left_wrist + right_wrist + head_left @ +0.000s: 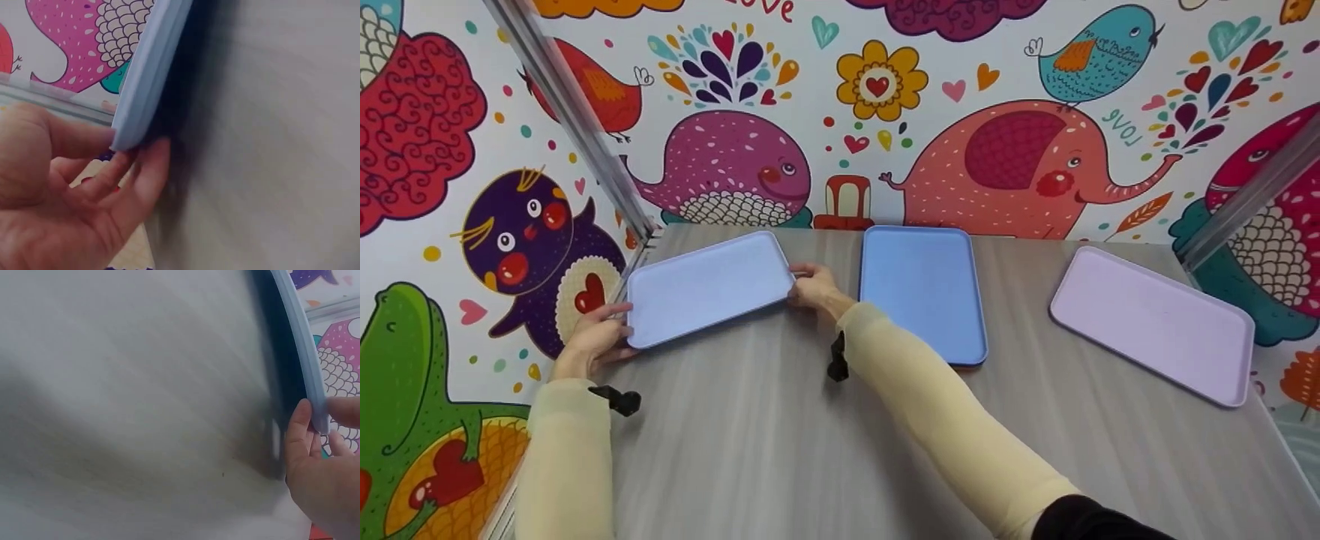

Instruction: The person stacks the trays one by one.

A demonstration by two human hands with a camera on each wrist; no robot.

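Both hands hold a pale blue rectangular tray [711,289] at the left back of the table, one at each short end. My left hand [596,341] grips the left end; in the left wrist view its thumb lies over the rim and its fingers reach underneath. At the opposite end, my right hand [816,289] pinches the rim between thumb and fingers, as the right wrist view also shows. Dark shadow lies under the tray's side in both wrist views. Just right of the right hand is a brighter blue tray [922,292], with an orange-brown edge showing beneath its front corner.
A pale lilac tray [1155,326] lies at an angle on the right of the grey wood-grain table [750,450]. Walls printed with cartoon animals [735,161] stand along the back and left, with metal posts [577,120] at the corners.
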